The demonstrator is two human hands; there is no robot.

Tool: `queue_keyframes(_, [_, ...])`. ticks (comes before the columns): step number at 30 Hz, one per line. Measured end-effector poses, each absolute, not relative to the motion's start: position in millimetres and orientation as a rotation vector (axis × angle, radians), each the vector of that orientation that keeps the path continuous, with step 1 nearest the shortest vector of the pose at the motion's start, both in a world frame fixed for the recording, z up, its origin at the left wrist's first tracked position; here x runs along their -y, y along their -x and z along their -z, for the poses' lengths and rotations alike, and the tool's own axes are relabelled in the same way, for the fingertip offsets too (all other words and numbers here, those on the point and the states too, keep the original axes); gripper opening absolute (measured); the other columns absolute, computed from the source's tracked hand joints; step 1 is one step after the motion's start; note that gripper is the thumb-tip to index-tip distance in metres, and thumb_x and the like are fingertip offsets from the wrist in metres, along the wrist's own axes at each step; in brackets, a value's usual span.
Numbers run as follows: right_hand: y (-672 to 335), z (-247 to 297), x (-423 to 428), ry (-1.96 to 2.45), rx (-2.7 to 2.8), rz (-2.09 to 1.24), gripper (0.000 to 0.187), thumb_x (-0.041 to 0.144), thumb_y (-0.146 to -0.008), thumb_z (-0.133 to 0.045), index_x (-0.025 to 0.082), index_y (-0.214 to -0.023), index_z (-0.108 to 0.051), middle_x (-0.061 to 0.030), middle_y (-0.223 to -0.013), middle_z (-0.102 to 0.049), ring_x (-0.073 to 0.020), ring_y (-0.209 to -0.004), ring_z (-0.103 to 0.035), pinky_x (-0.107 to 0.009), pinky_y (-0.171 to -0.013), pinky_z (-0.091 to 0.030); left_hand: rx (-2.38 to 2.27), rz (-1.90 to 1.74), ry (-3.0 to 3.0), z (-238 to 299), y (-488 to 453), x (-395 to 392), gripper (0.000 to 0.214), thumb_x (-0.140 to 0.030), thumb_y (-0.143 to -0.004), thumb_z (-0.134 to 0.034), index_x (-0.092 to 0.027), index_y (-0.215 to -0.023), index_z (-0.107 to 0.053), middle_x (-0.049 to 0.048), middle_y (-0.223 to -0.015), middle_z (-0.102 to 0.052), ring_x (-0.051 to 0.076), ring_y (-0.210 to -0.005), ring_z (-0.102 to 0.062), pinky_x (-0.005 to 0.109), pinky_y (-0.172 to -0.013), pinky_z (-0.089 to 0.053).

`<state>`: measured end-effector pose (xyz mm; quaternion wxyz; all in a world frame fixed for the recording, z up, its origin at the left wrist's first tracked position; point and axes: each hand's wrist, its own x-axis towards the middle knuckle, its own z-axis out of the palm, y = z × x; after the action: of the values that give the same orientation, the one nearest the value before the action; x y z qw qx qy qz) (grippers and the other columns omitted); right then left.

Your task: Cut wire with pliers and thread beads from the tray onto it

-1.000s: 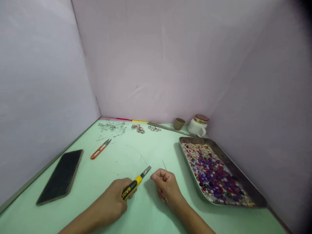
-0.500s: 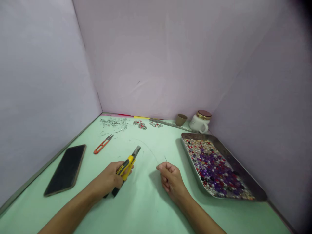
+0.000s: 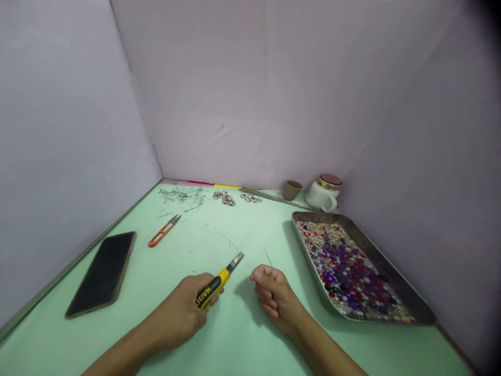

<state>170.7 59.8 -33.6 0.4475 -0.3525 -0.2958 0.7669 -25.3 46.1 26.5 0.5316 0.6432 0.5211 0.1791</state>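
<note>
My left hand (image 3: 183, 308) is closed around yellow-and-black pliers (image 3: 217, 282), whose grey jaws point up and right toward a thin wire (image 3: 230, 243). My right hand (image 3: 274, 295) is closed in a pinch on that wire; the wire arcs away to the upper left over the green table (image 3: 235, 344), and a short end sticks up from the fingers. The plier tips sit just left of my right hand's fingertips, close to the wire.
A metal tray (image 3: 407, 297) full of mixed beads lies at the right. A black phone (image 3: 102, 272) and orange thread snips (image 3: 163, 231) lie at the left. Wire scraps (image 3: 182, 196), beaded pieces (image 3: 226, 198), a small brown cup (image 3: 292, 190) and a white lidded jar (image 3: 323, 191) line the back wall.
My left hand swung the pliers out to the upper left, then brought them back right, so the jaws are again next to my right hand's pinch. My right hand barely moved.
</note>
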Motion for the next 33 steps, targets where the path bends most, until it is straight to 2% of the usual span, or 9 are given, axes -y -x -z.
queue_keyframes(8, [-172.3, 33.1, -59.7, 0.776, 0.647, -2.009, 0.017, 0.027, -0.066, -0.065, 0.013, -0.064, -0.054, 0.0108, -0.037, -0.031, 0.0009, -0.028, -0.013, -0.011, -0.023, -0.011, -1.361, -0.556, -1.383, -27.7, 48.8, -66.4, 0.034, -0.007, -0.048, -0.042, -0.016, -0.078, -0.055, -0.0034, -0.061, -0.047, 0.012, -0.059, -0.044, 0.022, -0.05, -0.029])
queue_keyframes(13, [-173.5, 31.1, -55.3, 0.756, 0.682, -2.04, 0.018, 0.027, -0.066, -0.064, 0.013, -0.063, -0.054, 0.0115, -0.035, -0.029, 0.0007, -0.027, -0.012, -0.011, -0.022, -0.011, -1.505, -0.816, -1.176, -20.9, 76.4, -82.3, 0.038, -0.005, -0.046, -0.045, -0.015, -0.081, -0.055, -0.0005, -0.068, -0.056, 0.016, -0.066, -0.053, 0.025, -0.059, -0.04])
queue_keyframes(16, [-173.6, 29.4, -54.6, 0.745, 0.668, -2.033, 0.019, 0.028, -0.066, -0.065, 0.014, -0.062, -0.053, 0.0116, -0.035, -0.029, 0.0008, -0.027, -0.011, -0.011, -0.022, -0.011, -1.725, -1.113, -0.997, -19.4, 96.5, -91.2, 0.03, -0.006, -0.047, -0.049, -0.015, -0.075, -0.053, 0.0025, -0.075, -0.059, 0.017, -0.069, -0.056, 0.027, -0.062, -0.043])
queue_keyframes(19, [-171.6, 28.3, -55.7, 0.77, 0.627, -1.967, 0.021, 0.03, -0.066, -0.065, 0.014, -0.063, -0.052, 0.0113, -0.037, -0.029, 0.0009, -0.028, -0.012, -0.01, -0.023, -0.013, -1.615, -1.211, -0.943, -18.7, 97.8, -90.4, 0.021, -0.006, -0.048, -0.056, -0.016, -0.065, -0.05, 0.0028, -0.081, -0.06, 0.017, -0.073, -0.056, 0.026, -0.065, -0.044])
queue_keyframes(22, [-169.2, 27.8, -55.9, 0.812, 0.633, -1.876, 0.021, 0.033, -0.067, -0.064, 0.015, -0.065, -0.053, 0.0111, -0.038, -0.03, 0.0003, -0.029, -0.014, -0.01, -0.024, -0.016, -1.419, -1.126, -0.883, -16.3, 76.2, -79.6, 0.019, -0.013, -0.051, -0.065, -0.014, -0.065, -0.051, 0.0045, -0.083, -0.06, 0.016, -0.07, -0.056, 0.027, -0.064, -0.044])
queue_keyframes(27, [-164.3, 27.3, -51.1, 0.844, 0.74, -1.803, 0.022, 0.035, -0.068, -0.062, 0.015, -0.068, -0.053, 0.0108, -0.037, -0.034, -0.0001, -0.027, -0.018, -0.011, -0.023, -0.018, -1.249, -0.911, -0.864, -15.0, 30.4, -57.1, 0.025, -0.03, -0.061, -0.064, -0.012, -0.076, -0.056, 0.0045, -0.082, -0.058, 0.011, -0.062, -0.052, 0.025, -0.061, -0.04])
queue_keyframes(33, [-153.8, 29.4, -39.7, 0.916, 0.931, -1.688, 0.027, 0.04, -0.069, -0.059, 0.014, -0.07, -0.053, 0.0101, -0.035, -0.038, -0.0008, -0.024, -0.025, -0.012, -0.024, -0.023, -1.136, -0.853, -0.942, -24.9, -5.4, -50.5, 0.023, -0.032, -0.062, -0.064, -0.014, -0.075, -0.056, 0.0002, -0.069, -0.054, 0.011, -0.063, -0.048, 0.025, -0.063, -0.037])
